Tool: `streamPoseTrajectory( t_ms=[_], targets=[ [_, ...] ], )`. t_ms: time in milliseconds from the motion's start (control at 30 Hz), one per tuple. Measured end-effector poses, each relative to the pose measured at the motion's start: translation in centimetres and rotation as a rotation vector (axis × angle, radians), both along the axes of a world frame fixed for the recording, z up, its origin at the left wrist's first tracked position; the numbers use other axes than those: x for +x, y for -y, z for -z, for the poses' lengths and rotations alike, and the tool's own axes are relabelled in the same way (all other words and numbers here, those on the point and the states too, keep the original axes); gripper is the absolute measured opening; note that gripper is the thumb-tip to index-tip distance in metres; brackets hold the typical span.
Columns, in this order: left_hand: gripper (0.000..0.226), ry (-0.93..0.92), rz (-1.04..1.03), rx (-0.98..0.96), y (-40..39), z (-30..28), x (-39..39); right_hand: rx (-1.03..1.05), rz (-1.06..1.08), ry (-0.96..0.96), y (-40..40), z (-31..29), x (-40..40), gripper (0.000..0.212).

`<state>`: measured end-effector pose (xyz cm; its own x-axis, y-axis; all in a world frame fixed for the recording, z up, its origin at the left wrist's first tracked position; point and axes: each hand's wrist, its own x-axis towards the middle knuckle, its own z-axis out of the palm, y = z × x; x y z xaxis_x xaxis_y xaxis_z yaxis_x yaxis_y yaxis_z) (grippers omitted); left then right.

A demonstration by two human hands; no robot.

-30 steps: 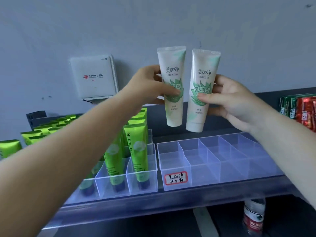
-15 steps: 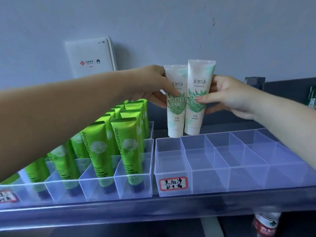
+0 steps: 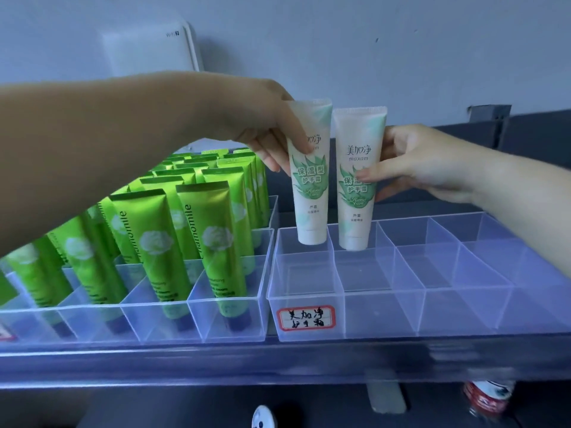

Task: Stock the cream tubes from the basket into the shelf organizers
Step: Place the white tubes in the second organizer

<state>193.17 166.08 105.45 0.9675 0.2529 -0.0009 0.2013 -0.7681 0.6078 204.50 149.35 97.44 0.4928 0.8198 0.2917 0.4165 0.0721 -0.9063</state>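
Head view: the left hand [image 3: 265, 125] pinches one white aloe cream tube [image 3: 310, 177] and the right hand [image 3: 414, 162] pinches another [image 3: 355, 193], both upright, cap down, side by side at the far-left cells of the clear divided organizer [image 3: 432, 273]. Whether the caps touch the cell floors is hard to tell. Left of it, green chamomile tubes [image 3: 173, 230] fill a second organizer [image 3: 228, 319], partly hidden by the left forearm. A handwritten label [image 3: 306, 318] marks the near wall. Below the shelf edge [image 3: 278, 362], a bottle [image 3: 488, 396] is cut off and blurred.
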Motion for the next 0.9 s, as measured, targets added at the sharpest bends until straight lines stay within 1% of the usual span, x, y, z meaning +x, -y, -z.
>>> streamPoseTrajectory(
  t_ms=[133, 367, 500, 700, 900],
  targets=[
    [0.01, -0.058, 0.007, 0.062, 0.0, 0.5, -0.2, -0.044, -0.012, 0.025, 0.1, 0.5, 0.1, 0.02],
    [0.016, -0.127, 0.032, 0.06, 0.4, 1.6, 0.2, -0.138, -0.037, 0.067, 0.2, 1.5, 0.0, 0.019],
    [0.019, -0.183, 0.041, 0.112, 0.6, 2.0, 0.2, -0.176, -0.036, 0.075, 0.3, 1.8, -0.1, 0.021],
    [0.023, -0.223, 0.06, 0.124, 0.6, 2.4, 0.2, -0.173, -0.029, 0.098, 0.3, 1.9, -0.4, 0.023],
    [0.019, -0.251, 0.052, 0.168, 1.0, 2.3, -0.1, -0.168, -0.024, 0.106, 0.4, 1.6, -0.5, 0.023]
  ],
)
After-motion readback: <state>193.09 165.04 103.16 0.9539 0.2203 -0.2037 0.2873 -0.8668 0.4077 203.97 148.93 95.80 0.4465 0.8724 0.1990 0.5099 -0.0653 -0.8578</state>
